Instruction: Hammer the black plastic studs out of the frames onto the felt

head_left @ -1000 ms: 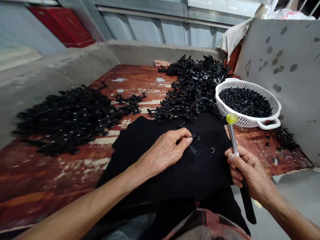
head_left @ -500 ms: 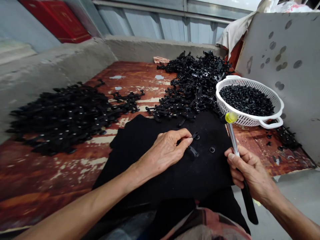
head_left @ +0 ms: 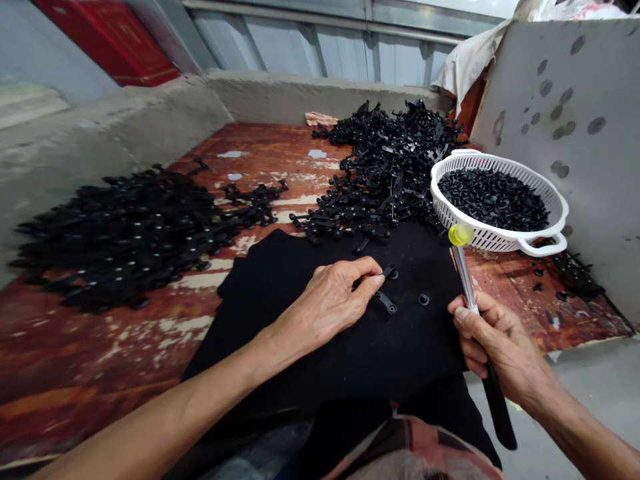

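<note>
Between thumb and fingers, my left hand [head_left: 335,293] pinches a black plastic part [head_left: 386,301] with jointed arms that end in small rings. One arm lies over a small round black piece on the black cloth [head_left: 320,373]. To the right of it, a loose round black cap [head_left: 424,299] rests on the cloth. My right hand [head_left: 493,340] is closed around a hammer [head_left: 465,273] with a metal shaft, a black grip and a yellow face. The hammer's head is raised, apart from the part. My left fingers hide the middle of the part.
A white basket [head_left: 560,200] full of small black pieces stands at the right. Behind the cloth is a heap of black parts [head_left: 395,160]. Another pile [head_left: 125,240] lies at the left on the worn red-brown board [head_left: 165,353]. A grey panel [head_left: 575,100] rises at the right.
Both hands, the hammer and the black part keep nearly the same places. Only a very slight shift of the whole view shows.
</note>
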Available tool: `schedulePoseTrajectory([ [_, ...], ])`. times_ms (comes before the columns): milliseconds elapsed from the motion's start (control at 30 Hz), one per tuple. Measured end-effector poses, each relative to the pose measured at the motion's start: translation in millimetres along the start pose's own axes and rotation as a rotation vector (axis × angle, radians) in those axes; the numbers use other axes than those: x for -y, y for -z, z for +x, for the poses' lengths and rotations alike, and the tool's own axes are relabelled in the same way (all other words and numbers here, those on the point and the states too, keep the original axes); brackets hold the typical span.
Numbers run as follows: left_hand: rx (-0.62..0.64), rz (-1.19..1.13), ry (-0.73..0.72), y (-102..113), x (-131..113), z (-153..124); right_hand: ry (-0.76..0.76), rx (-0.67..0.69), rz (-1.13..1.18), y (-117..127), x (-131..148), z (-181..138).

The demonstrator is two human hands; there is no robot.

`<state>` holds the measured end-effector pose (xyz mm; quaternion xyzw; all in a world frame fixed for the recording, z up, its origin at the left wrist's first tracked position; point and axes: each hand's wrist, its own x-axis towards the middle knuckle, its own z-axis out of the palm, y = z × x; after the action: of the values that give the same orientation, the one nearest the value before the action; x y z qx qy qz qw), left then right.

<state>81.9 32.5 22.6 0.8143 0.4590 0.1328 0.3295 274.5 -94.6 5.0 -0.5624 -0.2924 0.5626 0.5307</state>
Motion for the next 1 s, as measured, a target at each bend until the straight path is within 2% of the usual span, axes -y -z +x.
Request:
schedulePoseTrajectory([
  [333, -0.018, 0.009, -0.012, -1.6, -1.0, 0.7, 0.016, 0.021, -0.05, 3.1, -1.4, 0.1],
  [433, -0.031, 0.017, -0.021, -1.4, -0.7, -0.3, 0.042, 0.033, -0.174, 5.0, 1.5, -3.9],
  [500, -0.038, 0.018, -0.027, -1.6, 0.1, -0.3, 0.136, 0.036, -0.396, 6.4, 2.7, -6.6],
  [600, -0.038, -0.007, -0.028, -2.0, 1.5, 0.8, 0.448, 0.01, -0.735, 8.4, 2.3, -9.1],
  [667, -0.038, -0.009, -0.016, -1.9, 1.2, 1.5, 0.67, -0.011, -0.866, 9.8, 1.2, -8.8],
  [733, -0.038, 0.006, 0.001, -1.4, -0.6, 1.9, 0.825, -0.02, -0.958, 11.7, -0.3, -6.1],
  [800, -0.041, 0.019, 0.011, -0.7, -3.1, 1.9, 0.898, -0.034, -1.063, 13.7, -1.5, -1.5],
  [900, -0.04, 0.041, 0.006, -0.1, -5.0, 1.9, 0.897, -0.025, -1.219, 15.6, -1.2, 3.8],
  [1000, -0.043, 0.051, -0.017, -0.3, -3.8, 2.3, 0.911, -0.011, -1.243, 14.4, 3.1, 0.7],
])
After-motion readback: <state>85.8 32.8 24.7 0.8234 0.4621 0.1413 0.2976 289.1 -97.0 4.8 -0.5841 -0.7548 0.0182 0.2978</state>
